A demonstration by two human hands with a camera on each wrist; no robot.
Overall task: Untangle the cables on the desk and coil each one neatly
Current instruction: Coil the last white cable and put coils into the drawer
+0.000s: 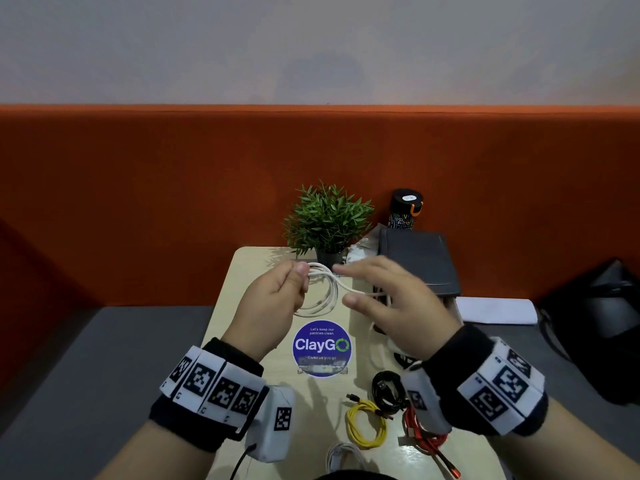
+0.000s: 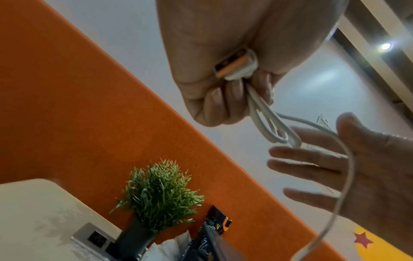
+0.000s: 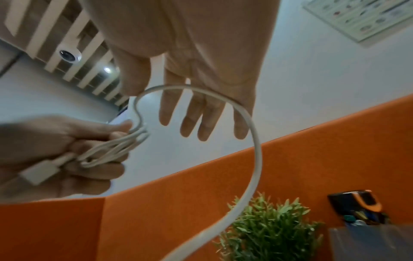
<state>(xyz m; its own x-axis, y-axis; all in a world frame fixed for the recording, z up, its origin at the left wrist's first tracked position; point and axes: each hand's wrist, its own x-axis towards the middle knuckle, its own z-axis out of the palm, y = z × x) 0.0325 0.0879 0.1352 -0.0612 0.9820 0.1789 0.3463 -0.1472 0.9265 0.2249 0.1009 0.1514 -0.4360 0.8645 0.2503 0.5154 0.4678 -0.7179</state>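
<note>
From the left wrist we see what the head view hides: the white cable's [image 2: 266,120] USB plug [image 2: 232,64], tucked in the left hand [image 1: 273,299], whose curled fingers grip the gathered loops above the bench [image 1: 249,271]. The right hand [image 1: 391,306] is spread, fingers straight, one strand running over its palm. Only the head view shows the round sticker [image 1: 322,348] reading "ClayGO" and "Let's keep our pantries clean", with yellow cable [image 1: 367,424], black cable [image 1: 386,389] and red cable [image 1: 422,434] coils lying nearby
</note>
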